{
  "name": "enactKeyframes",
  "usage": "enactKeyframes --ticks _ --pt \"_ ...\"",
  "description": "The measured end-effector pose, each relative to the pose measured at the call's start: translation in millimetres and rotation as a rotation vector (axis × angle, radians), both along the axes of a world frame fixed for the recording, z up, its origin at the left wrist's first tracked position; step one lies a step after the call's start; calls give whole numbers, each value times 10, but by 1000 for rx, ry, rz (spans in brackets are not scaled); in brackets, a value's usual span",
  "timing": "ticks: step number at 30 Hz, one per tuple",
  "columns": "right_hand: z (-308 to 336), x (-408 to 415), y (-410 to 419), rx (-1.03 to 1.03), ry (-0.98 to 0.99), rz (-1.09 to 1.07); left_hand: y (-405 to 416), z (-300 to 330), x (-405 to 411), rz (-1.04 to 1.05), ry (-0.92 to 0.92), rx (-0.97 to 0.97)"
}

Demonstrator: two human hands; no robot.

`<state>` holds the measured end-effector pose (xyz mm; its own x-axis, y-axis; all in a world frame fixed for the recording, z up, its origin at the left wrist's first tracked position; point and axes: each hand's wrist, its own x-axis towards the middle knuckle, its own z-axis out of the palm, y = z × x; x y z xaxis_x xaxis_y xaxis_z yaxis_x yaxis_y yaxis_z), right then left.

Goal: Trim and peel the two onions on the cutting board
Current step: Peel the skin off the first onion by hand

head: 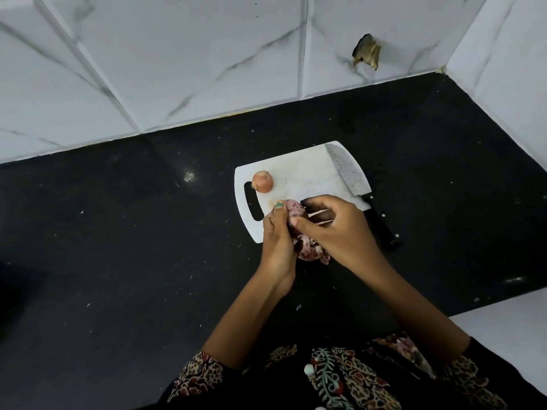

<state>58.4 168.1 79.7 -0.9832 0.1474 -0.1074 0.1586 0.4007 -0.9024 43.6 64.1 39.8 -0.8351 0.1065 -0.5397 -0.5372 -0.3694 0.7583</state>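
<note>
A white cutting board [305, 170] lies on the black counter. One unpeeled brown onion [262, 181] sits on the board near its handle slot. My left hand [276, 235] grips a pinkish, speckled onion [292, 211] above the board's near edge. My right hand [331, 224] pinches at that onion's skin from the right. Loose pink peel [310, 250] hangs below the hands, partly hidden by them. A cleaver-style knife [349, 176] lies on the board's right side, its black handle [383, 229] over the counter.
The black counter [148, 247] stretches wide to the left and right of the board. A marble-tiled wall [207, 54] stands behind, with a corner wall at the right. A white surface [509, 335] borders the counter at the near right.
</note>
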Motion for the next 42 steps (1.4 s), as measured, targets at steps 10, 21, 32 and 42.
enactKeyframes --ticks 10,21,32,42 --pt "-38 -58 91 0 16 -12 -17 -25 -6 -28 31 -42" --pt "-88 26 94 -175 7 -37 -14 -53 -40 4 7 22" --pt "-200 -2 187 -174 -51 -201 -32 -32 -44 -52 -23 12" --pt "-79 10 131 -85 3 -3 -31 -72 -41 -47 28 -38"
